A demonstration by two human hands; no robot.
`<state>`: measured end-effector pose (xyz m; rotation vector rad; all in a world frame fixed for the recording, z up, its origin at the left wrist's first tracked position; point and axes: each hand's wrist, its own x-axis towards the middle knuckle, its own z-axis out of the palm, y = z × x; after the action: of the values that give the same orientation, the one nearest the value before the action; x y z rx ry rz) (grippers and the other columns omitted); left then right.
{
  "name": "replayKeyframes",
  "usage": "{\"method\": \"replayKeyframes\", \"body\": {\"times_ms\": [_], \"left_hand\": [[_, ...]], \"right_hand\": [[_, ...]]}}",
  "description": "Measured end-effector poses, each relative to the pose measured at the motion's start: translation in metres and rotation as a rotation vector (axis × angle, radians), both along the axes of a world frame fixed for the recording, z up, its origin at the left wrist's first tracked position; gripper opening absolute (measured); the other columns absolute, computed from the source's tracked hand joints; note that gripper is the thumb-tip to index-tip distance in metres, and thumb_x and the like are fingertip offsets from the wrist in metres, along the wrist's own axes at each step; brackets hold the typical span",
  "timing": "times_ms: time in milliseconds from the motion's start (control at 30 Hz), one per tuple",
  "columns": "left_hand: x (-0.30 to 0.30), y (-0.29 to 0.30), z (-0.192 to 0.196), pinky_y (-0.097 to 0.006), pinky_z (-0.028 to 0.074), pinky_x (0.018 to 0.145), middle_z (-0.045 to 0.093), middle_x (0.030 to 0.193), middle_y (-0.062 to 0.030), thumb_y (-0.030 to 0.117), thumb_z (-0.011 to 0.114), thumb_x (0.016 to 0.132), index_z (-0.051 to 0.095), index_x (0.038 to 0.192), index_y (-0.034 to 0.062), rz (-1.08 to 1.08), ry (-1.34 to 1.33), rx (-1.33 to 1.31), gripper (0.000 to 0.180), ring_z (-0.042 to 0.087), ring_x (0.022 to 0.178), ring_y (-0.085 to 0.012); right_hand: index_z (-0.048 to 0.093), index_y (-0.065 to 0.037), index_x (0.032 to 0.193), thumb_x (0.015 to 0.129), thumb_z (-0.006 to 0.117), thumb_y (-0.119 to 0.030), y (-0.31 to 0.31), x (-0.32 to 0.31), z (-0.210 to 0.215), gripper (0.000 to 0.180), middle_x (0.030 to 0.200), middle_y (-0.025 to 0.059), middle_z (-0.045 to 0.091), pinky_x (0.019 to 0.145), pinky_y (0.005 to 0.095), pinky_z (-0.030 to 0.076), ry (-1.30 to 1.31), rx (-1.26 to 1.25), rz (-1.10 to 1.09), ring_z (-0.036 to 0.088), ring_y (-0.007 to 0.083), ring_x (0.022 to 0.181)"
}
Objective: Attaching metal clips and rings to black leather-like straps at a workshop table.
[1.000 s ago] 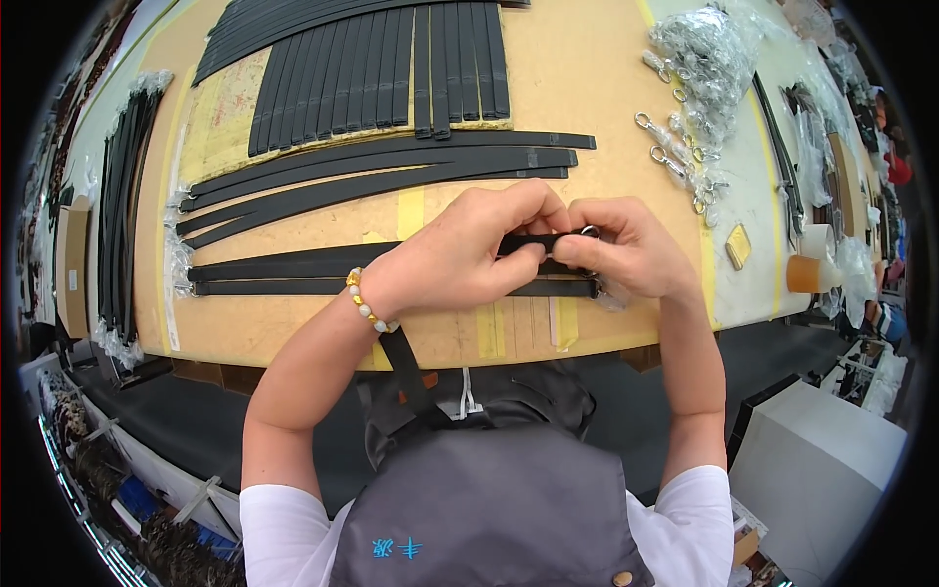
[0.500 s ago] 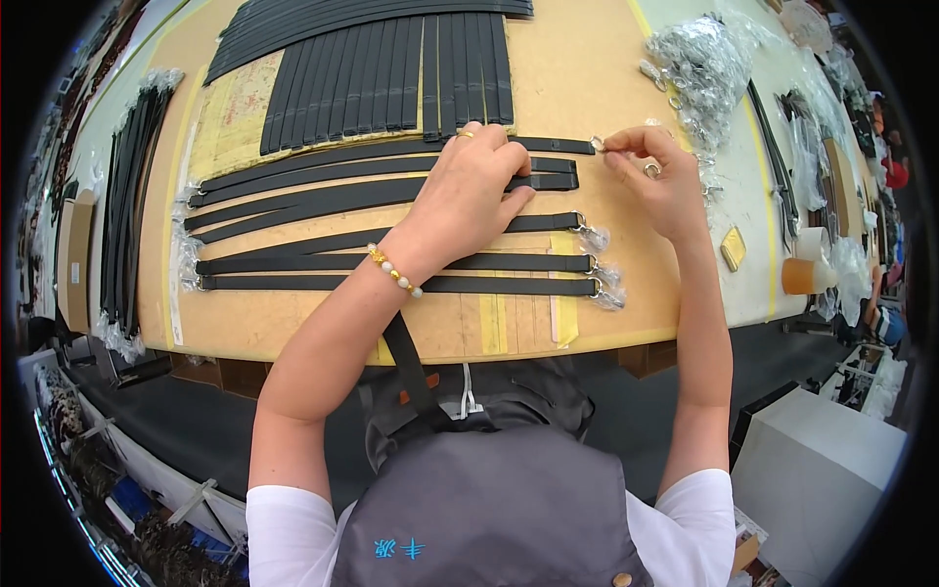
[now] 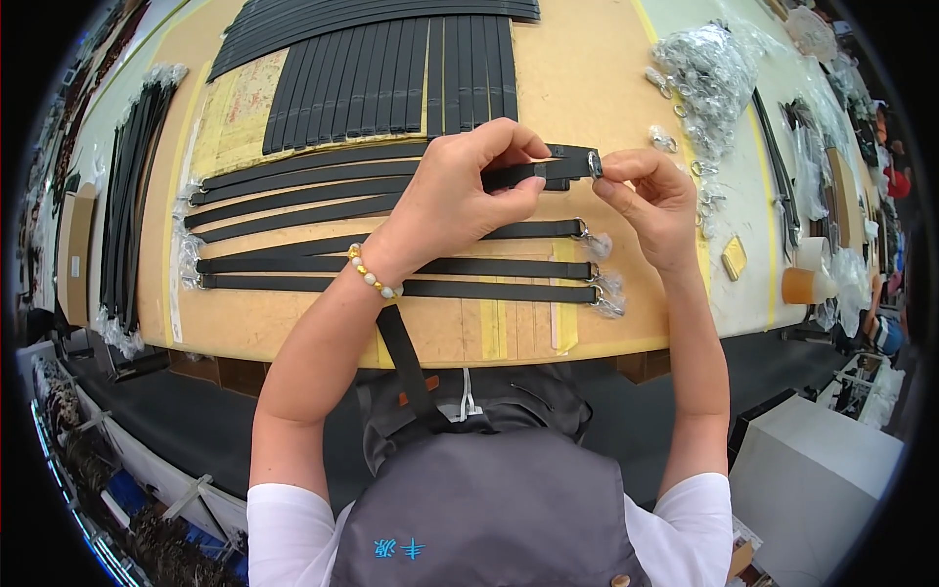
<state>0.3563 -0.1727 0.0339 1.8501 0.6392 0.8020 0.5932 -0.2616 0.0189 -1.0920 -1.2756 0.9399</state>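
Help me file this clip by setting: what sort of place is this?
Likely a workshop or small factory for straps: black straps lie in rows on a wide worktable, near a heap of metal clips in clear plastic.

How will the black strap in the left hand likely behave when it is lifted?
The black strap would probably flex, being thin and flat. It is likely light: the left hand holds it with thumb and fingers. Its flat shape makes rolling unlikely.
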Motion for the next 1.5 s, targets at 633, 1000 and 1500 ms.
{"method": "replayKeyframes", "body": {"times_ms": [633, 1000, 1500], "left_hand": [[-0.004, -0.019, 0.021, -0.02, 0.045, 0.055, 0.065, 0.074, -0.001, -0.003, 0.079, 0.073, 0.069, 0.088, -0.0001, -0.088, -0.096, 0.17, 0.018, 0.058, 0.064, -0.0046], [-0.001, -0.028, 0.009, -0.031, 0.053, 0.057, 0.064, 0.075, -0.0065, 0.004, 0.078, 0.075, 0.065, 0.098, 0.0041, -0.097, 0.046, 0.325, 0.027, 0.065, 0.065, -0.0196], [-0.001, -0.022, 0.02, -0.026, 0.055, 0.066, 0.069, 0.079, -0.008, 0.003, 0.079, 0.073, 0.063, 0.09, 0.0006, -0.118, 0.102, 0.058, 0.024, 0.067, 0.071, -0.0134]], "right_hand": [[0.058, -0.005, 0.109, 0.095, 0.071, -0.01, -0.001, -0.018, -0.006, 0.02, 0.108, 0.0078, 0.07, 0.088, 0.0264, 0.054, 0.653, -0.287, 0.538, 0.066, 0.0131, 0.103], [0.067, 0.001, 0.086, 0.084, 0.073, -0.01, -0.012, -0.045, 0.033, 0.013, 0.071, -0.0017, 0.064, 0.057, 0.0208, 0.043, -0.151, -0.363, 0.149, 0.054, 0.0013, 0.066], [0.063, -0.001, 0.088, 0.093, 0.068, -0.009, -0.011, -0.036, 0.02, 0.011, 0.077, -0.0069, 0.058, 0.059, 0.0194, 0.039, 0.167, -0.485, 0.265, 0.049, -0.0005, 0.07]]}}
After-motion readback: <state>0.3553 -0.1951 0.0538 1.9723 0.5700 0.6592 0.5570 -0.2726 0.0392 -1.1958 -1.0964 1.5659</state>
